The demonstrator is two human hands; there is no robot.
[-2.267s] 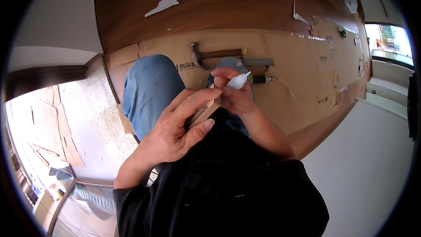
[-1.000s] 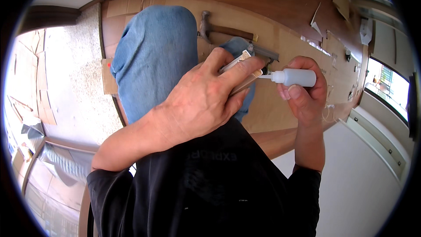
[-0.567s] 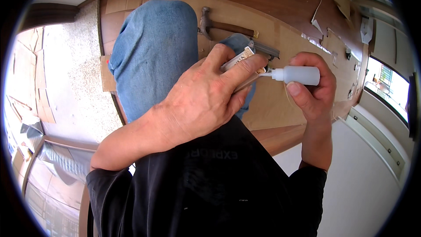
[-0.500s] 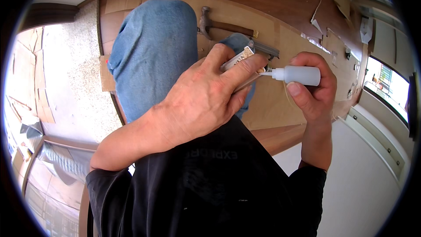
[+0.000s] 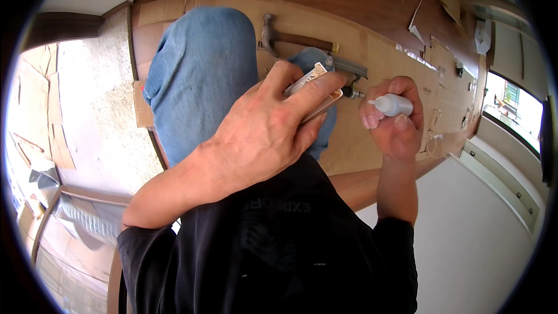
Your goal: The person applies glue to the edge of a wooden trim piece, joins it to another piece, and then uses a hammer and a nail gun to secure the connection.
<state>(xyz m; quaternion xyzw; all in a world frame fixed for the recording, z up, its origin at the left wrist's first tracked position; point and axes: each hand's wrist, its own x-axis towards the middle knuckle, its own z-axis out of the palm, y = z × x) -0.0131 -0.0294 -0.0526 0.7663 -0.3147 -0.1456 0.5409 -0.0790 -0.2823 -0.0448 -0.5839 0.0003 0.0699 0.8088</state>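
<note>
One translucent white bottle, smooth and rounded (image 5: 396, 105), lies crosswise in the right hand (image 5: 400, 138), which pinches it, the tapered nozzle aimed left. That tip stops apart from a slim, straight-edged block (image 5: 303, 81), rough-ended, gripped aslant by the left hand (image 5: 256, 125). Beyond are a wooden-handled hammer (image 5: 301, 40) and flat tan cardboard (image 5: 356, 144).

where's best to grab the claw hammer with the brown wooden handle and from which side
Probably best by the right half of the brown wooden handle, from above, a hand closing across it. The claw hammer lies flat on tan cardboard, its metal head to the left and the slim handle running right; the blue denim-covered right knee below it crowds the near side.
</note>
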